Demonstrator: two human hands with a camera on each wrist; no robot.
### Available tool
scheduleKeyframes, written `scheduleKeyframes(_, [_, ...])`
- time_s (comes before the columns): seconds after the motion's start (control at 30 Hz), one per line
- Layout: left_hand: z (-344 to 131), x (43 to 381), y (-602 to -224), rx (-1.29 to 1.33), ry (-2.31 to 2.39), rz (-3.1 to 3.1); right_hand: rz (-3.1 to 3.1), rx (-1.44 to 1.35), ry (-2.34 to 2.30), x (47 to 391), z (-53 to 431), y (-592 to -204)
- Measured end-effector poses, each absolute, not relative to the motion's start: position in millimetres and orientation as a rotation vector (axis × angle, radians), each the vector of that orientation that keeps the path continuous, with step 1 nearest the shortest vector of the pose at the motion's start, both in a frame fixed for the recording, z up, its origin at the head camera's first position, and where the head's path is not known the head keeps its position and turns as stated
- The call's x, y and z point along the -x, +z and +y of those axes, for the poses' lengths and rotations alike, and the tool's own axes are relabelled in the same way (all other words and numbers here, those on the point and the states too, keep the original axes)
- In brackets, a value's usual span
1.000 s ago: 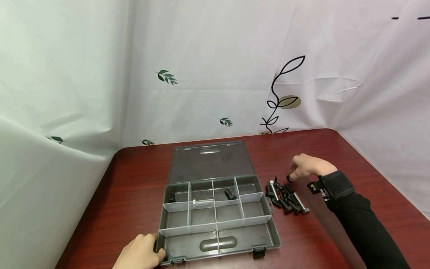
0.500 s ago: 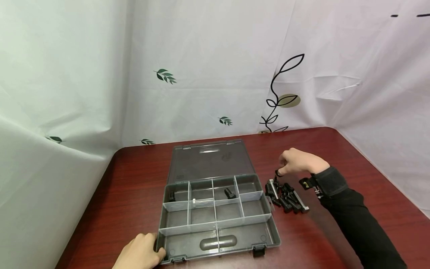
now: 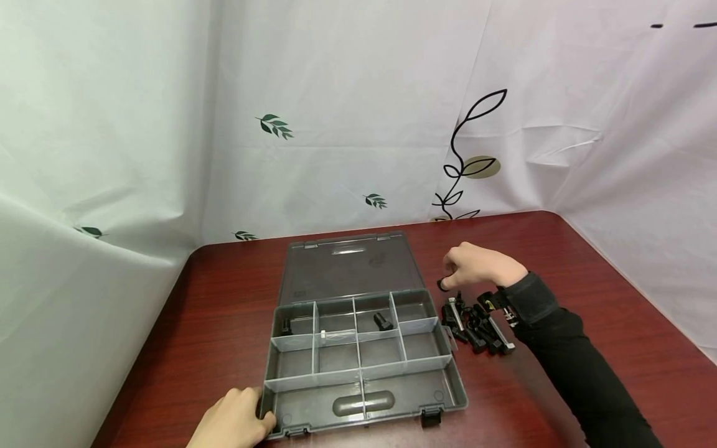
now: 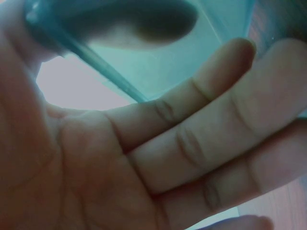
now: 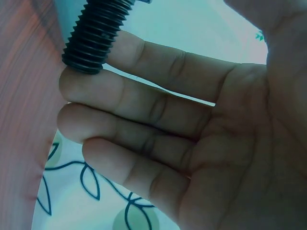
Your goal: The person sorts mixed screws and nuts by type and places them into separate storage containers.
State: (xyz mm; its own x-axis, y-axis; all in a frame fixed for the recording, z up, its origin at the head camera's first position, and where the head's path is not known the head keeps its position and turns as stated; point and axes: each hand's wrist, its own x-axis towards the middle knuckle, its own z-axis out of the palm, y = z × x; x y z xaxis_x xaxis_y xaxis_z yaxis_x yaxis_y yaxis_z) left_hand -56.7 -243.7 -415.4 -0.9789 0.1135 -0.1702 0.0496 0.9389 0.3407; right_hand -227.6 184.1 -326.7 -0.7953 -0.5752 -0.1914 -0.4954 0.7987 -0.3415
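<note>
In the head view my right hand (image 3: 476, 264) is above the table, just right of the case's lid. It pinches a black bolt (image 5: 96, 36), whose threaded shank shows against the fingertips in the right wrist view. My left hand (image 3: 232, 420) holds the front left corner of a grey compartment case (image 3: 456, 389), thumb over the wall and fingers along the outside. Two black bolts, a left one (image 3: 287, 326) and a right one (image 3: 383, 322), lie in back-row compartments. A pale bolt (image 3: 336, 335) lies by the divider between them.
A pile of black and silver bolts (image 3: 476, 330) lies right of the case. The case's clear lid (image 3: 350, 270) is folded back flat on the dark red table (image 3: 218, 323). White patterned sheets (image 3: 347, 124) stand around the back and sides.
My right hand has moved left with the black bolt, from beyond the pile's right side toward the case's lid. The left hand stays at the case's corner.
</note>
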Motion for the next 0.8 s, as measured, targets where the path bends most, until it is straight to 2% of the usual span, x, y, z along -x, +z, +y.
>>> scheduleKeyframes(0.8, [-240.9,57.8,-414.6,-0.070,0.497,2.843,2.645,0.967,-0.397,227.4,132.0,-324.1])
